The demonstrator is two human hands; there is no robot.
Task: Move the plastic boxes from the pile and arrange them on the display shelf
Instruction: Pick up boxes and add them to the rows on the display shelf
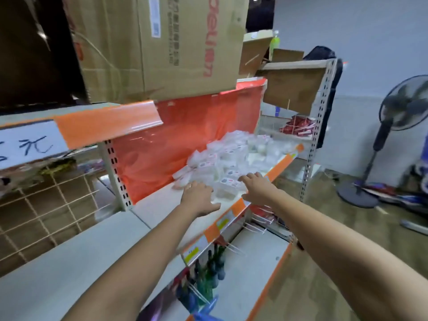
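1. Boxes (234,156): heap of small clear plastic boxes with pale labels, centre of frame, lying on the shelf (162,212) against the orange back panel (185,135). The heap runs from mid-shelf toward the far right end. Blurred; count not readable.
2. Left hand (196,195): centre of frame, palm down, fingers extended toward the near left edge of the heap. Fingertips at or just touching the nearest boxes; it grasps nothing that can be seen.
3. Right hand (257,186): just right of centre, palm down, fingers straight, laid over the front boxes by the shelf's orange front strip (278,165). No box gripped.
4. Near part of the shelf, lower left of the hands, is bare white board.
5. Above: large cardboard carton (162,42) with red lettering, top centre, on the upper shelf.
6. Upper right: smaller cartons (287,55) and a green bottle (275,42).
7. Left edge: white sign (30,144) with handwritten characters; wire grid (46,212) below it.
8. Lower shelf, bottom centre: dark and green bottles (208,274), white hooks.
9. Right edge: standing fan (403,105) on the floor.
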